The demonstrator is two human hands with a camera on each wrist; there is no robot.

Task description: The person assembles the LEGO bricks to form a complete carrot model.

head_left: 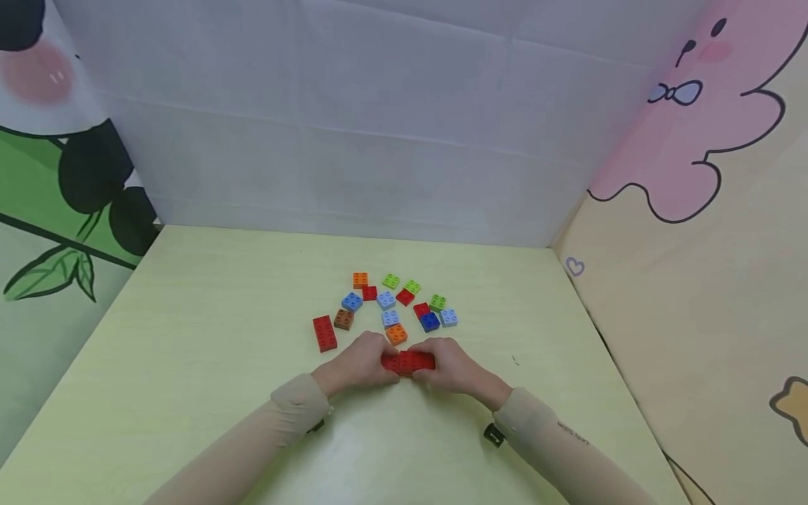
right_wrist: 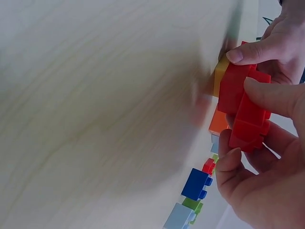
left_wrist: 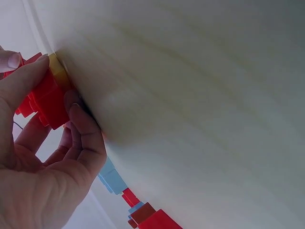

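Note:
Close to me in the head view, my left hand (head_left: 361, 360) and right hand (head_left: 452, 366) meet over red toy building bricks (head_left: 413, 361). The left wrist view has my left thumb and fingers gripping one red brick (left_wrist: 51, 101), with a yellow brick (left_wrist: 59, 72) under it, low at the table. My right hand (right_wrist: 267, 186) pinches another red brick (right_wrist: 249, 117) between thumb and fingers, held against the first one with its studs facing away from the table. Part of the join is hidden by the fingers.
Just beyond my hands lies an orange brick (head_left: 396, 334). Several small bricks spread behind it, among them a dark blue brick (head_left: 430, 322), a brown brick (head_left: 344, 319) and a lime brick (head_left: 391, 281). A longer red brick (head_left: 325, 333) lies to the left. A pale wall (head_left: 404, 175) closes the back.

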